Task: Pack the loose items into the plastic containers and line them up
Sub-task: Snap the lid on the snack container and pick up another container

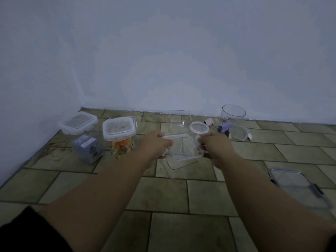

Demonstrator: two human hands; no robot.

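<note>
Both hands grip a clear square plastic container (pixel 182 149) with a white-rimmed lid, held just above the tiled floor. My left hand (pixel 155 144) closes on its left side and my right hand (pixel 215 146) on its right side. Two lidded containers stand at the left: one (pixel 80 124) over purple-blue items, one (pixel 119 131) packed with orange and colourful pieces. An empty square container (pixel 179 118) stands behind, with a round lid (pixel 199 127) beside it. A round clear jar (pixel 232 113) stands at the back right, with pink and purple binder clips (pixel 224 126) at its foot.
A loose clear lid (pixel 239 132) lies right of the clips. A larger flat dark-rimmed lid (pixel 298 186) lies on the floor at the right. The white wall (pixel 163 60) closes the back and left side. The floor is tiled (pixel 181 197).
</note>
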